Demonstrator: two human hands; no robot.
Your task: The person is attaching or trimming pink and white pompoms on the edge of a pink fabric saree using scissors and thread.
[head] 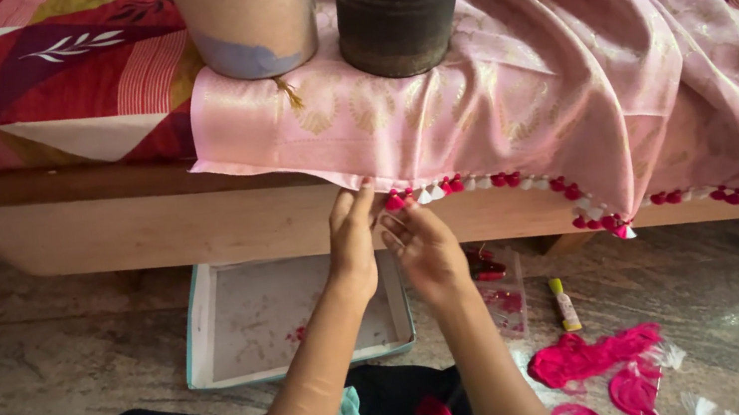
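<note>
Head view shows me seated on the floor (39, 397), facing the long side of a bed (90, 231) with a wooden frame. Both of my hands are raised to the hanging edge of a pink woven cloth (493, 105) that drapes over the bed's near edge. My left hand (352, 241) has its fingers held together and stretched upward, the fingertips touching the cloth's hem. My right hand (422, 247) sits just beside it, palm turned toward me, fingers loosely curled and slightly apart; I cannot tell whether they pinch anything. Right above that hand, a row of red and white tassels (447, 188) runs along the hem and continues off toward the cloth's right end.

On top of the cloth, near the bed's edge, stand a tall pinkish pot (249, 11) and, just beside it to the right, a dark round mortar-like vessel (399, 15) with clear plastic inside. A red patterned bedsheet (13, 78) covers the bed's left part.

Below my hands, on the floor against the bed, lies a shallow pale tray (292, 312). To the right of it lie a small yellow-capped tube (564, 303) and loose bundles of pink thread (601, 369). A single red tassel (438, 413) rests on my lap.
</note>
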